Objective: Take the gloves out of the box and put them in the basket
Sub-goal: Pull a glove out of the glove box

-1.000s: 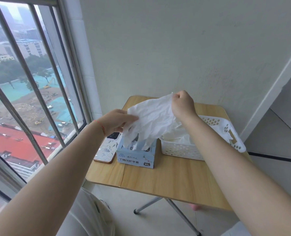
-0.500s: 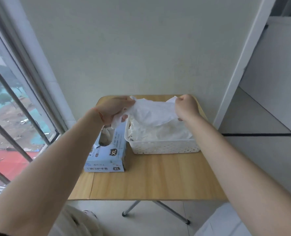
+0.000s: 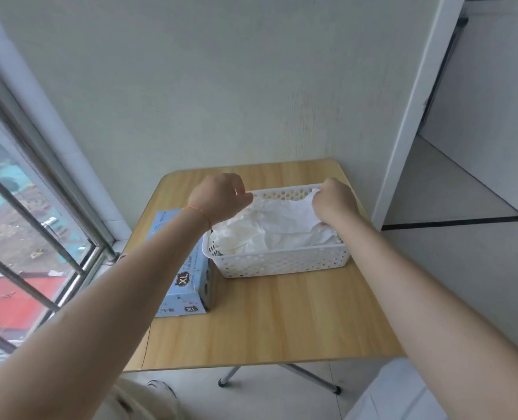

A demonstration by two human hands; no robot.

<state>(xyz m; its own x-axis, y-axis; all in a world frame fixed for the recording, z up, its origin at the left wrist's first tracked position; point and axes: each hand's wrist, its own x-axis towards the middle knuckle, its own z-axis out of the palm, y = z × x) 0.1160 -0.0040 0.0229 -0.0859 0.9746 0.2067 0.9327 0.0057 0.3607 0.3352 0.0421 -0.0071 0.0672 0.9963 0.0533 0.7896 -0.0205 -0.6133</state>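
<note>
Gloves [image 3: 269,228] are piling in the basket [image 3: 282,263]; both grips, left hand [image 3: 221,197] and right hand [image 3: 335,203], are pinching the top one; box [image 3: 188,286] contents unseen.

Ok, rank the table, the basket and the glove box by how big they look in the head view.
1. Wooden table, clearly largest.
2. White basket.
3. Blue glove box, though the left arm hides part of it, so the order of basket and box is unsure.
</note>
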